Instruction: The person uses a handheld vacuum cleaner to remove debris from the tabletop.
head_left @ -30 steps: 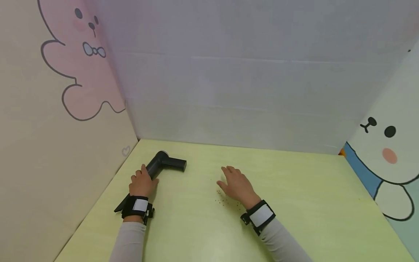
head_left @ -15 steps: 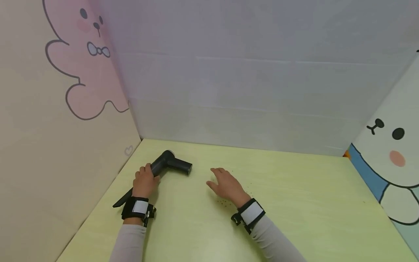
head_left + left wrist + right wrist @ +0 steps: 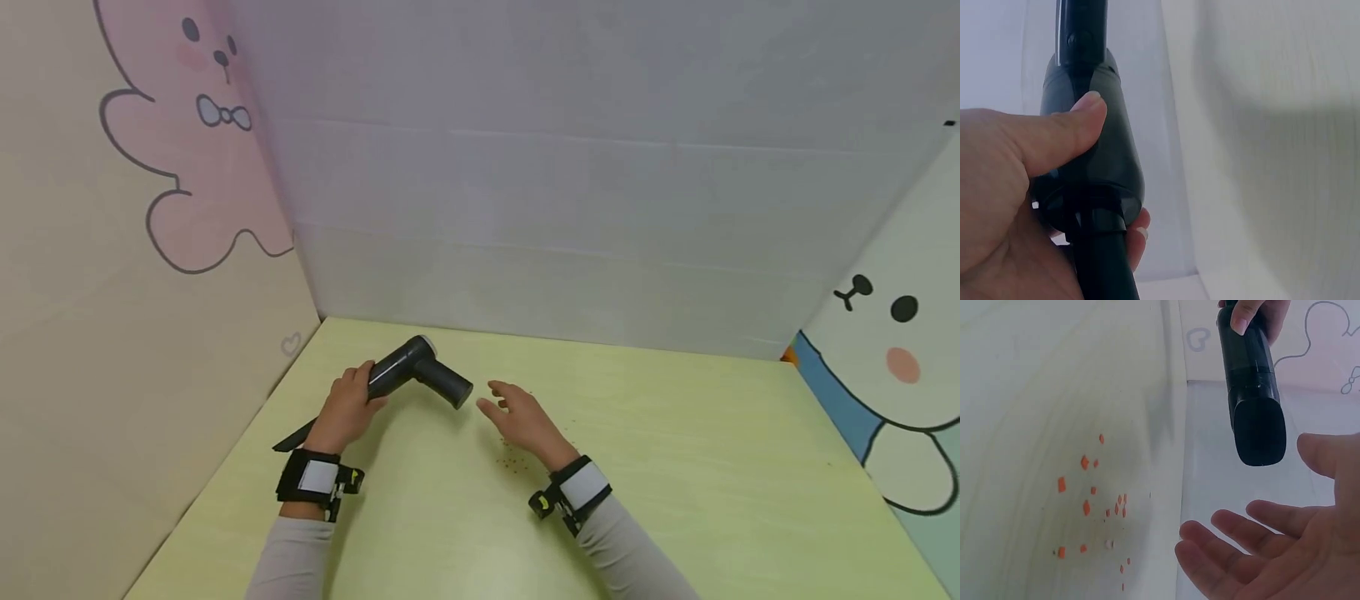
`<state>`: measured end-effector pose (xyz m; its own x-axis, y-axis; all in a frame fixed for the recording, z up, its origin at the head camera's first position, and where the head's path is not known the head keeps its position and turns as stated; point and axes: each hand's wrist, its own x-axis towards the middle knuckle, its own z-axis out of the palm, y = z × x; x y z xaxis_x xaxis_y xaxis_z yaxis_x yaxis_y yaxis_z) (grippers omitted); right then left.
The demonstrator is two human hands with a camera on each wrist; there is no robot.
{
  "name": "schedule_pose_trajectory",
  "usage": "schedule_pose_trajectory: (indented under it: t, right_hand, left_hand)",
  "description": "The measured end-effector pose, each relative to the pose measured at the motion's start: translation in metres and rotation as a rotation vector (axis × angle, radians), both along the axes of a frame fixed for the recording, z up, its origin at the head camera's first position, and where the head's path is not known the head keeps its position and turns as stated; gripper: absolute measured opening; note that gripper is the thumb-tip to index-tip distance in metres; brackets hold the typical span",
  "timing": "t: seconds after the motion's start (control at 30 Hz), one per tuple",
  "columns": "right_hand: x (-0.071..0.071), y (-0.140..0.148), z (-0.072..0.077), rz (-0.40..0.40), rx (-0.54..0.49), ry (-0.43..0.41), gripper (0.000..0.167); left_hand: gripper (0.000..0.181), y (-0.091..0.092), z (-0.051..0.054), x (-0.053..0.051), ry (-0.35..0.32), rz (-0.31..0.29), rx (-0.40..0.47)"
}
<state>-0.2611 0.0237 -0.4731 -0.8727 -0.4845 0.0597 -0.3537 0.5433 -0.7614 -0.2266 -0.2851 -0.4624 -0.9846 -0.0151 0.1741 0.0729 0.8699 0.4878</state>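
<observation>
My left hand point(image 3: 347, 411) grips the body of a black handheld device point(image 3: 444, 382), which has a thick side handle and a narrow nozzle. In the left wrist view the thumb lies across the device's body point(image 3: 1115, 150), with fingertips showing behind it. The device is raised over the table, its handle end pointing toward my right hand point(image 3: 527, 427). That hand hangs with fingers spread and holds nothing, close to the handle end point(image 3: 1260, 432) but apart from it. Small orange bits point(image 3: 1086, 507) lie scattered on the table below the right hand.
A pale yellow-green table point(image 3: 675, 467) spans the view. Behind it stands a plain whitish wall point(image 3: 525, 208). The left wall point(image 3: 75, 350) has a pink cartoon figure, and the right wall shows a white cartoon face point(image 3: 877, 333).
The left hand has lifted the device off the table and moved it right and slightly away, its handle end swinging toward the right hand. The right hand has shifted a little left since the earliest frame.
</observation>
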Motion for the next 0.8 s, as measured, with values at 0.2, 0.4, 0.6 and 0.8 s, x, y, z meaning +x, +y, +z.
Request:
schedule_pose_trajectory:
  t: [0.2,0.4,0.6,0.8]
  right_hand:
    - [0.001,0.002,0.003,-0.013,-0.049,-0.068,0.057]
    - [0.006,0.005,0.009,-0.047,-0.095,-0.2,0.06]
    - [0.006,0.011,0.01,-0.03,-0.245,-0.349,0.068]
    - [0.002,0.018,0.007,0.037,-0.414,-0.475,0.064]
  left_hand:
    - [0.069,0.015,0.006,0.001,-0.026,-0.101,-0.032]
    - [0.07,0.031,0.014,0.002,-0.021,-0.176,-0.031]
    - [0.07,0.044,0.019,0.001,-0.024,-0.217,-0.016]
    - [0.071,0.053,0.023,-0.001,-0.02,-0.243,-0.025]
